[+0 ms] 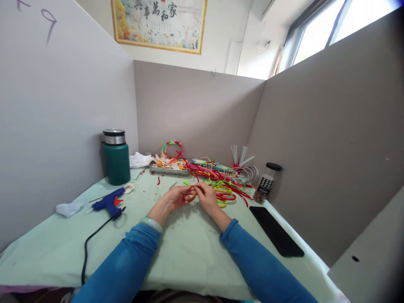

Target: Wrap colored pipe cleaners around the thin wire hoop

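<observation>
Both hands meet over the middle of the pale green table [189, 252]. My left hand [177, 197] and my right hand [206, 197] pinch an orange fuzzy craft stem [191, 196] between them. A red stem [186, 166] rises from the hands toward the back. Just beyond my right hand lies a heap of coloured fuzzy stems [221, 181], red, green, yellow and orange. Both arms wear blue sleeves, and a pale bangle sits on my left wrist.
A blue glue gun [109, 203] with a black cord lies at the left, near a green flask [116, 158] and a crumpled cloth [68, 208]. A metal tray [168, 168] of small pieces stands at the back. A jar [267, 183] and a black pad [276, 231] sit at the right. Grey partitions wall the table.
</observation>
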`<state>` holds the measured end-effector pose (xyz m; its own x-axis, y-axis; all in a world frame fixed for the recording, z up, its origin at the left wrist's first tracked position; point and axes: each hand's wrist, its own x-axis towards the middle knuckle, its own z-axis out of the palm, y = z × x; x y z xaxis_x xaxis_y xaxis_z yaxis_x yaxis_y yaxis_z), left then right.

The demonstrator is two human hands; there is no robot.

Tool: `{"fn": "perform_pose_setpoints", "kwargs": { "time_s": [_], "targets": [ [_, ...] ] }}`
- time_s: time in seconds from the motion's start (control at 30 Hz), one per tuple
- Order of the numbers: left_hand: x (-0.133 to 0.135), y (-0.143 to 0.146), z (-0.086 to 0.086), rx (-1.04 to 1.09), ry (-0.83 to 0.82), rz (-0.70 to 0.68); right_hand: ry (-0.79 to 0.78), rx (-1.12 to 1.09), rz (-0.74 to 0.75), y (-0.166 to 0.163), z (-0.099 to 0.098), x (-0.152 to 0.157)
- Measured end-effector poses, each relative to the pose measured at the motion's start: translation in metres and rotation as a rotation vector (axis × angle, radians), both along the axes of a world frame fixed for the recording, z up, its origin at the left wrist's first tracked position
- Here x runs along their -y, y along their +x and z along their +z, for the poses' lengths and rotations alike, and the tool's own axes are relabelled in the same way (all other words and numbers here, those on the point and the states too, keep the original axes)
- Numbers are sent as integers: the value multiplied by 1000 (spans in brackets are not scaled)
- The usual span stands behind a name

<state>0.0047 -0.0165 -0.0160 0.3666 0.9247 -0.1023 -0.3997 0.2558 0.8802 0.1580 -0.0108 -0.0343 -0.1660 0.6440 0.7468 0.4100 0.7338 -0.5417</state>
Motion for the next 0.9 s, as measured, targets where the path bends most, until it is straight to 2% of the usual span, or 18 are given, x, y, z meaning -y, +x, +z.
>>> {"fn": "perform_pose_setpoints", "kwargs": {
  "time_s": [0.13,0.23,0.3,0.43,0.5,0.53,0.63,0.8,0.9],
  "targets": [
    [0,1,-1,-18,84,-35,-23,29,-23,0,1,2],
    [1,1,0,-214,205,12,-24,69,-69,0,2,2],
    [1,2,0,-495,360,110,-12,118,-109,1,2,2],
    [5,6,-1,-1235,680,409,39,281,-177,1,-1,0],
    [7,9,-2,-1436,734,483,51,331,-203,0,-2,-2],
    [8,10,-1,-1471,741,499,51,336,-214,0,-3,-2],
    [7,11,0,-1343,686,462,32,297,-205,2,-3,-3],
    [0,6,-1,-672,363,224,3,224,-130,4,-1,-2],
    [-1,3,-3,-460,259,152,1,208,-132,4,0,-2]
  ]
}}
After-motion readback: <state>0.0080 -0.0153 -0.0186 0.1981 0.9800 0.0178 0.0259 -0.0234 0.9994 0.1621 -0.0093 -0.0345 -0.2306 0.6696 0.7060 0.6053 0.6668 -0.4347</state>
